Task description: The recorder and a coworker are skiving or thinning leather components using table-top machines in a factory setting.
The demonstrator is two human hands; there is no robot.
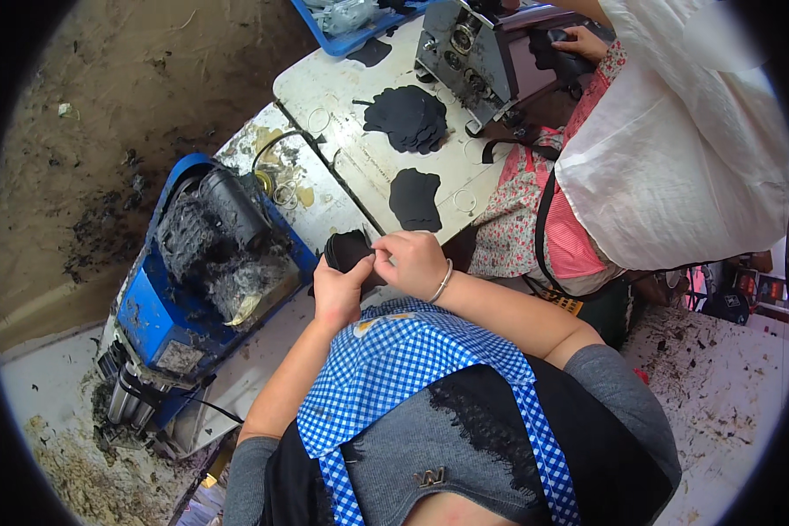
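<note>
- My left hand [336, 296] grips black pieces [349, 250] by the table [346, 123]
- My right hand [415, 264] pinches beside them — on what, I can't tell
- Two piles [409, 120] lie there — done or waiting, unclear

Matt black pieces [349, 251], shiny metal bangle [444, 283], cloth apron [394, 364].

Wearer's hands [337, 289] [416, 263]: two. Held black stack [349, 250]: one. Blue machine [171, 320]: one. Blue tray [335, 44]: one.
</note>
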